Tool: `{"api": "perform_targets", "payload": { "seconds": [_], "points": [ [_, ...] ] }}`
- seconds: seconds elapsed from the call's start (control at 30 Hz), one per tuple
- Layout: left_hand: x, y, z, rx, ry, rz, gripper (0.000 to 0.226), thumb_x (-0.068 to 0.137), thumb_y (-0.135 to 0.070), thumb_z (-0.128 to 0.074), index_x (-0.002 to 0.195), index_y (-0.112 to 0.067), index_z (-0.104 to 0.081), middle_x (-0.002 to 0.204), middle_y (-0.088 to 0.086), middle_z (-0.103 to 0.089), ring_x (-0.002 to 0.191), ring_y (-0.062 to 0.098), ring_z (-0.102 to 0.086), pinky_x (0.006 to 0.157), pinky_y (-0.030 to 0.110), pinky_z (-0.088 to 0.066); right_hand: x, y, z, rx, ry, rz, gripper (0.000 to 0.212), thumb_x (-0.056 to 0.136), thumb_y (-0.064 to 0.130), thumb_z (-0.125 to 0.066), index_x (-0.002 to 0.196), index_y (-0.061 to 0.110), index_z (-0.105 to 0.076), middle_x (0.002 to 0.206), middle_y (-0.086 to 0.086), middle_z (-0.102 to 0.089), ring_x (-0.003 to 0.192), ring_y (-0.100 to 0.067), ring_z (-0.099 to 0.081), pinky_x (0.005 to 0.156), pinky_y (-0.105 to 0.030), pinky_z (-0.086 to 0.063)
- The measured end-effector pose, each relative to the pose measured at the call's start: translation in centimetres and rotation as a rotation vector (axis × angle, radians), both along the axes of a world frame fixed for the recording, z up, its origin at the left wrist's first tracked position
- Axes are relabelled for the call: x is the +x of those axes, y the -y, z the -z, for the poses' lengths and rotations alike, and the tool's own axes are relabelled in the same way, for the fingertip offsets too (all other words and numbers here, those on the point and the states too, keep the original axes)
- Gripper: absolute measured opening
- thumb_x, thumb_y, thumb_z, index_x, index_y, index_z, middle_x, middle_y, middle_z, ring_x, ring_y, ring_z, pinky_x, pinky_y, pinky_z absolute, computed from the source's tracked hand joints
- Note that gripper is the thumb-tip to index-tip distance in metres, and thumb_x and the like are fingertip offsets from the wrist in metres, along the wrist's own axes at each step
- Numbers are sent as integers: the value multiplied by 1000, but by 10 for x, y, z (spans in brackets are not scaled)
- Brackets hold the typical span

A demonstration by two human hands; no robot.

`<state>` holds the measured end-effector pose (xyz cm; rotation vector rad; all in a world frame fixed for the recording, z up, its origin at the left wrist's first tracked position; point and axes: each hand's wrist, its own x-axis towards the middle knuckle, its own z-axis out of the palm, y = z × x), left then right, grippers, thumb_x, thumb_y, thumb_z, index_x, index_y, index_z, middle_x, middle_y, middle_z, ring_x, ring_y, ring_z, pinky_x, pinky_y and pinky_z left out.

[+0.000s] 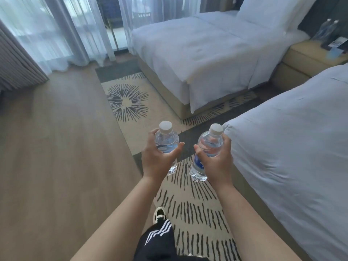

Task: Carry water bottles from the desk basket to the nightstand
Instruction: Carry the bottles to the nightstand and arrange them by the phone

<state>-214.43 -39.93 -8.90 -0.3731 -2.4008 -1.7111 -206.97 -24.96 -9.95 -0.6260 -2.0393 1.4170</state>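
Note:
My left hand (156, 159) grips a clear water bottle (166, 140) with a white cap, held upright in front of me. My right hand (218, 161) grips a second clear bottle (209, 146) with a white cap and a blue label, tilted slightly to the right. Both bottles hang above the patterned rug. The tan nightstand (301, 53) stands far off at the upper right, between the two beds. Two water bottles (326, 29) stand on it. The desk basket is out of view.
A white bed (197, 59) lies ahead and a second white bed (291, 147) runs along my right. A patterned rug (197, 208) covers the floor between them. Wood floor (56, 147) spreads to the left, with sheer curtains (56, 31) at the back. My foot (159, 214) is below.

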Motion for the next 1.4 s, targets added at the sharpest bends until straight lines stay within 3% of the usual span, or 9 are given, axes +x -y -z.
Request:
{"api": "perform_targets", "payload": {
  "seconds": [0.13, 0.27, 0.5, 0.57, 0.73, 0.9, 1.13, 1.23, 1.4],
  "points": [
    [-98, -37, -10, -12, 5, 91, 64, 64, -47, -84, 114, -39, -45, 99, -29, -56, 90, -6, -60, 77, 8, -44, -91, -33, -12, 41, -13, 106, 71, 74, 39, -79, 129, 30, -35, 123, 6, -51, 111, -13, -55, 80, -7, -41],
    [-178, -85, -13, -40, 21, 125, 66, 62, -52, -83, 114, -42, -43, 95, -29, -54, 86, -11, -56, 70, 2, -39, -160, -74, -17, 63, -3, 236, 72, 73, 40, -79, 130, 29, -35, 127, 2, -52, 110, -11, -53, 71, 2, -40],
    [-281, -193, 4, -55, 126, 258, 68, 59, -54, -83, 112, -46, -42, 96, -24, -58, 87, -9, -59, 67, 0, -40, -243, -171, 2, 18, 4, 359, 70, 71, 35, -82, 126, 29, -39, 125, 1, -55, 105, -12, -55, 72, 5, -38],
    [-309, -233, 25, -48, 141, 289, 69, 58, -56, -83, 114, -44, -45, 97, -24, -59, 88, -6, -61, 72, 4, -42, -273, -209, 24, 29, 6, 391, 69, 71, 35, -82, 126, 29, -39, 124, 4, -55, 105, -11, -55, 74, 5, -39],
    [-382, -352, 27, -22, 180, 366, 69, 60, -43, -88, 116, -36, -49, 102, -10, -68, 92, 10, -68, 88, 37, -55, -347, -326, 24, 66, -14, 459, 71, 72, 36, -81, 128, 23, -40, 124, 2, -55, 104, -9, -55, 73, 7, -35],
    [-440, -459, 7, -50, 114, 392, 69, 59, -48, -87, 116, -37, -49, 96, -27, -59, 92, 9, -63, 87, 30, -50, -398, -432, 6, 100, -28, 541, 73, 72, 40, -80, 131, 21, -40, 128, -2, -55, 108, -10, -55, 75, 7, -36],
    [-497, -579, 1, -93, 109, 538, 72, 59, -51, -85, 118, -37, -47, 106, -11, -63, 99, 18, -65, 89, 37, -52, -443, -532, 12, 56, -14, 692, 72, 72, 41, -80, 131, 26, -40, 129, 0, -55, 108, -11, -57, 72, 8, -36],
    [-522, -629, 9, -93, 148, 597, 76, 54, -62, -78, 119, -40, -46, 105, -13, -63, 97, 15, -65, 88, 39, -53, -464, -570, 21, 41, 2, 750, 73, 72, 41, -80, 131, 28, -39, 129, 1, -55, 106, -9, -56, 71, 7, -37],
    [-581, -719, 26, -99, 180, 703, 71, 51, -67, -76, 112, -53, -42, 97, -33, -58, 92, -10, -59, 77, 22, -48, -518, -643, 39, 5, 22, 856, 71, 71, 43, -79, 129, 32, -38, 129, 4, -55, 108, -13, -58, 78, -1, -40]
  ]
}}
